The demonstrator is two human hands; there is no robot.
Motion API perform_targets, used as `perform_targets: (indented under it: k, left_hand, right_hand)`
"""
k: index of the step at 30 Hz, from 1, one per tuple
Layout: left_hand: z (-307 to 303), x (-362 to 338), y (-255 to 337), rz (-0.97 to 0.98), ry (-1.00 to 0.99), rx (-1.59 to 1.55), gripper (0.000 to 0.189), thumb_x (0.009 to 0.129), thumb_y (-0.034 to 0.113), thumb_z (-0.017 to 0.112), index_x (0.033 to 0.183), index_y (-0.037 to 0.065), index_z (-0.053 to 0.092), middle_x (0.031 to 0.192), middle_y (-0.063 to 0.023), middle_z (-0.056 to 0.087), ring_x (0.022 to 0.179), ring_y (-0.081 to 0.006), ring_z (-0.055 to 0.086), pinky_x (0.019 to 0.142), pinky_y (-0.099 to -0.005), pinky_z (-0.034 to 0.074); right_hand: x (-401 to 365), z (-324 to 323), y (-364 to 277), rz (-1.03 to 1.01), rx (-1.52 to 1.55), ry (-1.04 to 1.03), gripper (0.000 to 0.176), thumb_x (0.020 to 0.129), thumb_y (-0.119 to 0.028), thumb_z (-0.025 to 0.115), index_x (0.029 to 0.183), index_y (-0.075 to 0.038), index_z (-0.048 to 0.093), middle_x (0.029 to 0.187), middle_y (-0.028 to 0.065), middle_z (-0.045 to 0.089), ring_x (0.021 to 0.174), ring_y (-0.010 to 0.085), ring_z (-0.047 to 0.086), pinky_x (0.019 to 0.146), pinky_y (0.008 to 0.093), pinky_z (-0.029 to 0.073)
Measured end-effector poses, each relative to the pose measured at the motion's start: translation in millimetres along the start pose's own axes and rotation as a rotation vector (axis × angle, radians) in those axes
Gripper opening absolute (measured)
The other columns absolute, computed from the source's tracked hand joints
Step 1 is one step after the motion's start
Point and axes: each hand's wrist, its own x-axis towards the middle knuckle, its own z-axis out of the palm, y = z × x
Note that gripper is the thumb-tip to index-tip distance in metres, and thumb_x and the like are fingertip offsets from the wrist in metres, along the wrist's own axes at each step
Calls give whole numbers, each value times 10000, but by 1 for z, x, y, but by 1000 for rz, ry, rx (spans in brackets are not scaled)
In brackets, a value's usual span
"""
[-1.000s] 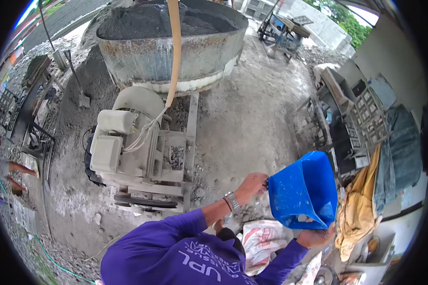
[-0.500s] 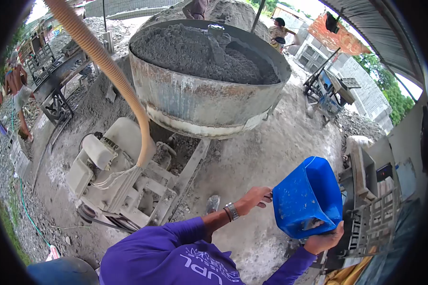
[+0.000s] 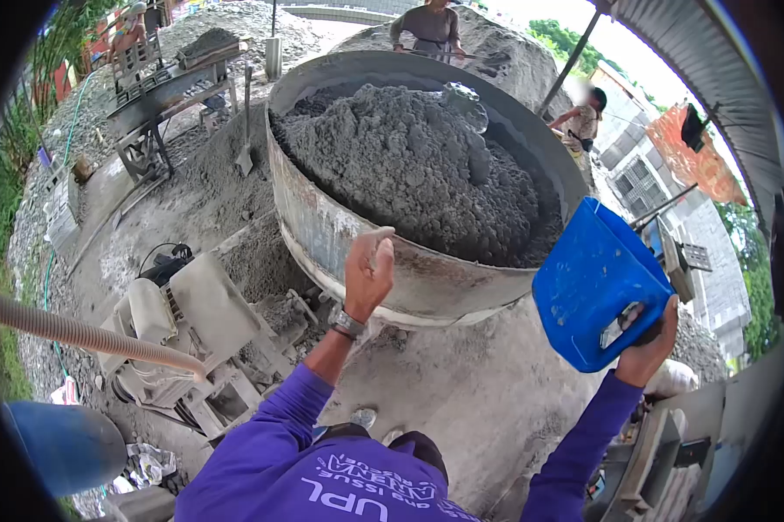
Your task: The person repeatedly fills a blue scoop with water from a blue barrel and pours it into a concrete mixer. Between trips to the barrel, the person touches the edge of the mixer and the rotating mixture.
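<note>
A cut-open blue plastic container [image 3: 587, 283] is held up by my right hand [image 3: 651, 348], whose fingers wrap round its handle at the lower right. Its opening faces up and to the right, beside the right rim of a large round metal tub [image 3: 322, 222]. Grey, crumbly mix [image 3: 409, 152] is heaped inside the tub. My left hand [image 3: 370, 268], with a watch at the wrist, is raised in front of the tub's near wall. It holds nothing, and its fingers are partly bent and apart.
A dusty motor unit [image 3: 192, 322] and a ribbed hose [image 3: 87, 335] are at left, above a blue barrel [image 3: 66, 448]. One person [image 3: 428, 30] stands behind the tub, another [image 3: 583, 122] at right. A shovel [image 3: 246, 130] and a metal work stand [image 3: 161, 104] are at upper left.
My left hand has left the container's side and risen towards the tub. My right hand has lifted the blue container to rim height. The view has shifted, bringing the tub closer.
</note>
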Motion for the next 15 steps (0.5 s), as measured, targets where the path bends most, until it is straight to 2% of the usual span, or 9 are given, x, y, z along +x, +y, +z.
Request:
perform_targets:
  k: [1,2,4,5,8,11,15]
  left_hand:
    - [-8,19,-17,93,70,118,245,960,122,543,1153,14,649,1079,-142,666,1016,-255,627,929,-373,474]
    - [-12,39,-27,94,94,136,245,960,122,543,1153,14,649,1079,-142,666,1016,-255,627,929,-373,474]
    - [-16,67,-46,323,176,551,325,962,174,493,1232,33,604,1174,-159,637,1143,-339,564,1039,-447,396]
    - [-13,74,-55,317,190,565,325,962,174,493,1232,33,604,1174,-159,637,1143,-339,564,1039,-447,396]
    - [5,85,-85,234,222,761,460,964,220,453,1389,48,480,1339,-165,548,1295,-357,451,1118,-510,279]
    - [19,87,-93,260,322,890,444,972,181,436,1393,48,485,1346,-167,548,1280,-369,460,1104,-497,315]
    - [17,88,-94,247,277,834,508,923,95,459,1430,57,446,1386,-165,505,1315,-360,432,1126,-508,278]
  right_hand:
    - [28,10,6,10,22,-87,343,958,-418,626,885,-87,572,716,40,569,602,121,522,533,238,390]
    - [54,25,11,29,9,-120,343,938,-419,658,884,-90,577,711,36,569,595,116,518,533,237,391]
    - [103,51,19,95,-40,-195,350,900,-422,713,883,-96,587,695,28,568,576,109,514,532,234,397]
    - [127,63,23,139,-79,-242,355,881,-424,737,883,-99,594,685,25,567,565,106,516,531,232,401]
    - [194,102,41,123,-88,-363,368,870,-435,757,857,-97,612,663,7,578,518,79,535,478,210,432]
    - [251,138,59,150,-124,-538,375,866,-451,761,866,-102,622,660,-1,588,473,59,533,425,188,442]
    - [301,175,83,202,-213,-640,372,845,-452,781,844,-120,614,640,-2,578,454,47,527,389,174,417]
